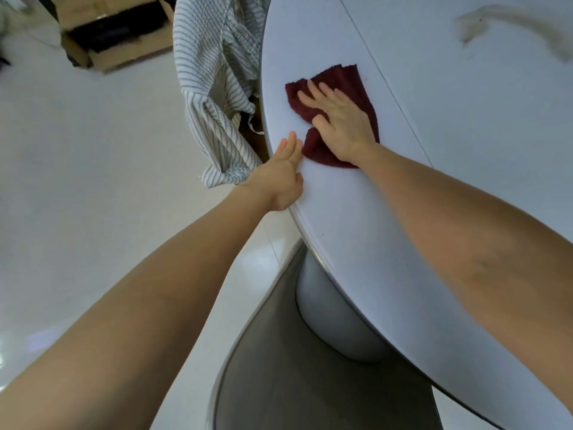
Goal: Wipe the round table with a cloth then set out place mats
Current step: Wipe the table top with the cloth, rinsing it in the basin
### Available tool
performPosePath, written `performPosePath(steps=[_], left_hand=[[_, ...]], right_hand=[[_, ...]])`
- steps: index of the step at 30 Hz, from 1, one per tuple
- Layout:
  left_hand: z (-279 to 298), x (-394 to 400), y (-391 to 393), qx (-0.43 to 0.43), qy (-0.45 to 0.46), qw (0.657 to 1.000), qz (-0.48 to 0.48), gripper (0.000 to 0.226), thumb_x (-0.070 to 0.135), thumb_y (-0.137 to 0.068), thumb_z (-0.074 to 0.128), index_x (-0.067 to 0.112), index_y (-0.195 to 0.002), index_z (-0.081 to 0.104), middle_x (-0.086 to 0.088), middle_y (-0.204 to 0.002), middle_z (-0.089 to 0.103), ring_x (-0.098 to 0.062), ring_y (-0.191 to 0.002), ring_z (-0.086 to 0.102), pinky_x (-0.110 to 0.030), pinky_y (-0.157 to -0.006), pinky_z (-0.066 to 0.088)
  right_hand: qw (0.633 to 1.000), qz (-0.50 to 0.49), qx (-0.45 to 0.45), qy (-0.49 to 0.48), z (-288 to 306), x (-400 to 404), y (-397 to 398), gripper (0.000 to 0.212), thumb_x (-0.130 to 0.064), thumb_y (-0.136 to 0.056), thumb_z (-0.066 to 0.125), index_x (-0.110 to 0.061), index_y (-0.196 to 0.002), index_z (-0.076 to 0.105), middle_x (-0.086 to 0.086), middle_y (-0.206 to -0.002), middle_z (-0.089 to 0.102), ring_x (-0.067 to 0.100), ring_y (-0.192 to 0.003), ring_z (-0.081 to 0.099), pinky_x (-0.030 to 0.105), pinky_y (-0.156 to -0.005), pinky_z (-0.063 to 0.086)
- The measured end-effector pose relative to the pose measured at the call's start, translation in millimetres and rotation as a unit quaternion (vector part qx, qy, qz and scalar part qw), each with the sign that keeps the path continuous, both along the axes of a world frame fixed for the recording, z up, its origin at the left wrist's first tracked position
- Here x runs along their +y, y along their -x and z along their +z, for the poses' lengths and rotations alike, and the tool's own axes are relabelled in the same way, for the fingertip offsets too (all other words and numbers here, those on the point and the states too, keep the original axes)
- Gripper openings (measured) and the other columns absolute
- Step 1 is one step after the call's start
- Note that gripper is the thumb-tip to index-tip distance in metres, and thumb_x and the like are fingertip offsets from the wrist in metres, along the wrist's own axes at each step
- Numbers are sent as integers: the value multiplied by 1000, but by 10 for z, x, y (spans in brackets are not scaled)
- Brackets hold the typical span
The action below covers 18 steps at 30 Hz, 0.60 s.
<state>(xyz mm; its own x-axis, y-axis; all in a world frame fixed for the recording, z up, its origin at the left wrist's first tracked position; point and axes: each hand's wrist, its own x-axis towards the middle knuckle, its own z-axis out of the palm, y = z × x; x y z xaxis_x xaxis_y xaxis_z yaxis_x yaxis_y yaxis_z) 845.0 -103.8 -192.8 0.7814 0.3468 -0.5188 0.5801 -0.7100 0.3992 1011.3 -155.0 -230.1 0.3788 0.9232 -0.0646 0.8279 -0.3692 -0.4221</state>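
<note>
Table (434, 144) mid-wipe — right hand (341, 119) presses flat, fingers spread, on the cloth (344, 79) near its rim; left hand (283, 172), fingers straight, braces that rim beside the cloth.

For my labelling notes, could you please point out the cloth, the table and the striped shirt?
cloth (347, 79): head view, bare upper part beyond the fingers.
table (465, 119): head view, bare top surface.
striped shirt (210, 63): head view, middle of the fabric.

The cloth (350, 85) is dark red terry, nubbly and matt, on a smooth white table (434, 119) with a soft sheen. A thin striped cotton shirt (217, 88) hangs over glossy pale floor tiles (93, 150), near matt brown cardboard boxes (124, 54)
</note>
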Motion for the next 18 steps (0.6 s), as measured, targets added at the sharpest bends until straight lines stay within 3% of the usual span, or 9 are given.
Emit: performPosePath(steps=[4,11,14,18], left_hand=[[37,47,-4,11,15,1000,9,62,17,-103,30,8,-153,-7,-5,-160,-16,-16,-148,-10,-23,-115,-4],[92,-29,10,43,-19,999,11,63,28,-105,27,3,-152,-7,-10,-159,-16,-24,-148,-8,-31,-118,0],[121,-81,2,46,-28,999,-2,62,28,-105,26,3,-152,-8,-10,-159,-17,-24,-148,-7,-32,-118,1],[104,-93,-43,39,-37,998,-24,62,28,-106,25,3,-152,-7,-10,-160,-16,-24,-148,-6,-33,-118,1]], right_hand=[[999,34,-22,-6,-63,-484,196,64,-31,-88,19,-23,-150,35,0,-158,27,17,-147,22,27,-121,8],[999,25,-39,-7,-91,-1537,837,58,-25,-91,33,-17,-149,35,4,-157,28,20,-146,23,34,-121,11],[997,-50,-60,-22,-69,-1770,1070,57,-24,-92,33,-14,-148,39,7,-155,33,23,-144,29,40,-120,20],[969,-237,-62,-22,-55,-1721,1420,58,-27,-93,28,-11,-148,37,10,-155,33,25,-144,28,38,-121,17]])
